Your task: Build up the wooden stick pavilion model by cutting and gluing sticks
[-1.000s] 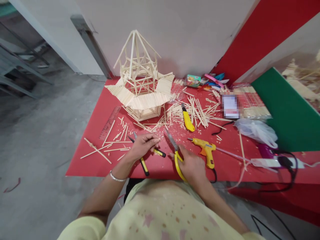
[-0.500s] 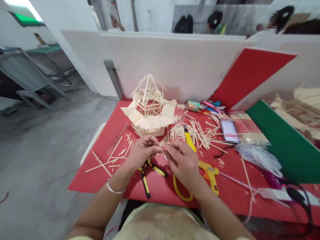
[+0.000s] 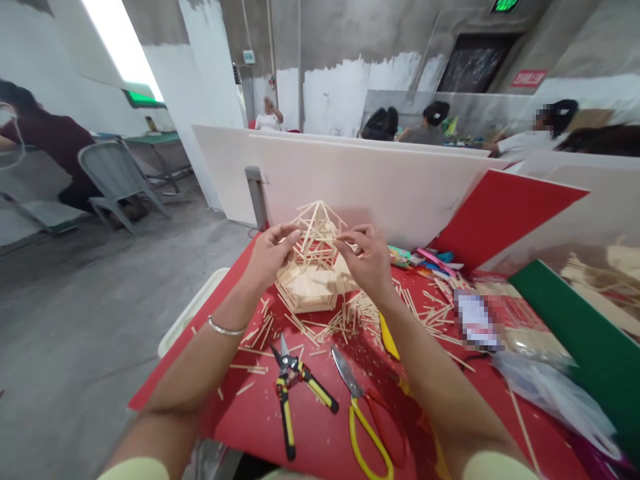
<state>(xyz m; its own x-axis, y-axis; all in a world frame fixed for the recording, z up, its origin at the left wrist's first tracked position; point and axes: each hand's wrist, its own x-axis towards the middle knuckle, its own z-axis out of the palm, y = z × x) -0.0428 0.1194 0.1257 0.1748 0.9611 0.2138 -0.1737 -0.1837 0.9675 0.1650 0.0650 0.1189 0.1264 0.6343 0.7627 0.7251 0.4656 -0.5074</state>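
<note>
A small tower-like model of thin wooden sticks (image 3: 306,283) stands on the red tabletop, with an open pointed frame above a slatted skirt. At the left of its upper frame is my left hand (image 3: 273,253), thumb and index finger brought together. My right hand (image 3: 369,260) pinches at the frame's right side, fingertips against or just in front of the sticks. Whatever is between the fingers of either hand is too small to make out. Below my hands lie yellow-and-black cutters (image 3: 293,377) and scissors (image 3: 357,400) with yellow and red handles.
Loose sticks (image 3: 360,310) lie around the model. A yellow-handled knife (image 3: 389,338) is partly behind my right forearm. On the right are a phone (image 3: 477,320), a plastic bag (image 3: 550,390) and a green board (image 3: 565,327). White panels (image 3: 400,180) stand behind; people sit beyond.
Both hands have moved forward and apart, from together above the cutters to either side of the model's upper frame. The view has tilted up, and the scissors now show fully.
</note>
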